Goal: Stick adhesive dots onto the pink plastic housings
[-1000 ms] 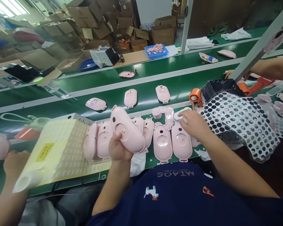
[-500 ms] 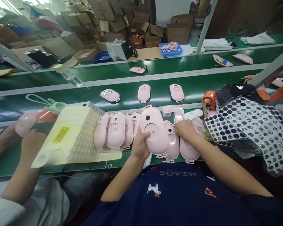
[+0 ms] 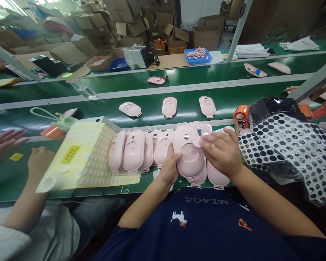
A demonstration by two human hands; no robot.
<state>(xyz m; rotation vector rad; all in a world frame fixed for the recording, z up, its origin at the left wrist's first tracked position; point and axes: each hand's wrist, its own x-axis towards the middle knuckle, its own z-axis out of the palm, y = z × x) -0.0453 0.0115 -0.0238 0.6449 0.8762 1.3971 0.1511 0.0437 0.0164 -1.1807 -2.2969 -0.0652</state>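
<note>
My left hand [image 3: 170, 165] grips a pink plastic housing [image 3: 190, 163] by its left side, thumb on the front beside a round recess. The housing is tilted up, with a small dark round window near its top. Over its upper right, my right hand [image 3: 221, 150] pinches a small pale round disc [image 3: 197, 141] between thumb and fingers. Below and behind lie more pink housings [image 3: 218, 172], partly covered by my hands. To the left, several others stand in a leaning row, one a pink housing with a small square slot [image 3: 134, 150].
A yellow sheet of round stickers [image 3: 84, 152] drapes over a box at left. Dotted black-and-white sheets [image 3: 293, 145] and an orange fan [image 3: 241, 114] lie at right. Pink housings [image 3: 169, 107] sit on the green conveyor [image 3: 103, 112] ahead. A co-worker's hands [image 3: 39, 159] are at far left.
My right hand has come up from the loose discs to the housing, carrying a disc. My left hand has shifted the housing slightly right. The co-worker's hands no longer hold a pink part.
</note>
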